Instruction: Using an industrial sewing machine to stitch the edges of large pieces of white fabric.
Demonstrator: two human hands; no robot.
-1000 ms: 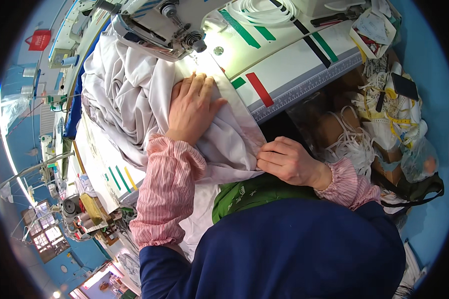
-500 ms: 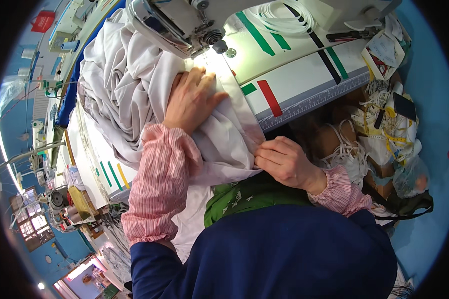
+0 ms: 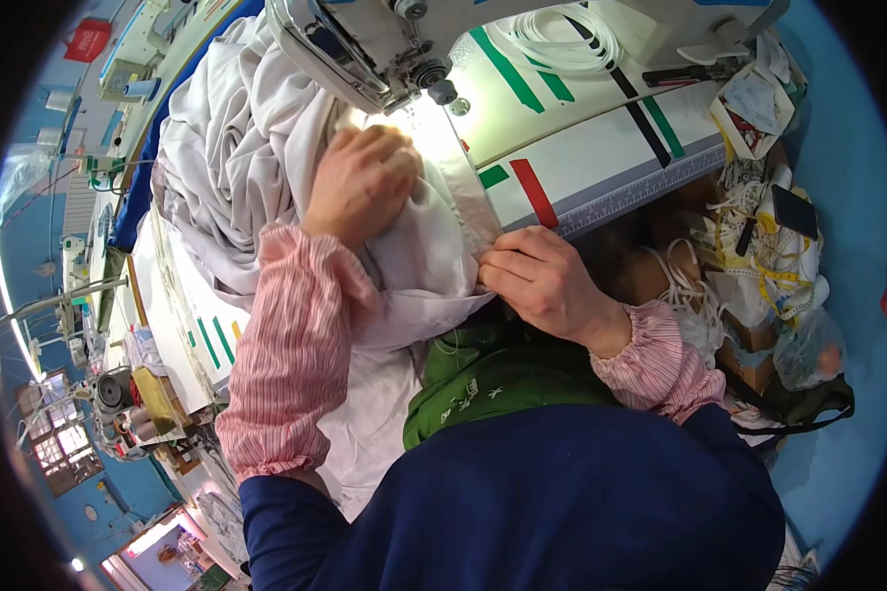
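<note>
A big heap of pale grey-white fabric (image 3: 237, 148) lies over the sewing machine bed and hangs toward my lap. My left hand (image 3: 365, 182) rests on it just short of the machine's needle area, its fingers curled into the cloth and their tips hidden. Nearer to me, my right hand (image 3: 547, 281) pinches the fabric's folded edge at the table's front. Between the hands that edge runs as a straight flat band up to the lit sewing machine head (image 3: 365, 49). The needle itself cannot be made out.
A ruler strip (image 3: 650, 187) lines the table's front edge. Coiled white cord (image 3: 557, 39) lies on the machine bed. To the right are a small box of tools (image 3: 754, 113), a dark phone (image 3: 794, 212) and tangled tapes. Green cloth (image 3: 503, 379) covers my lap.
My left hand has gone from lying flat with fingers spread to curled, shifting slightly left. My right hand has moved up and left with the fabric edge, closer to the machine.
</note>
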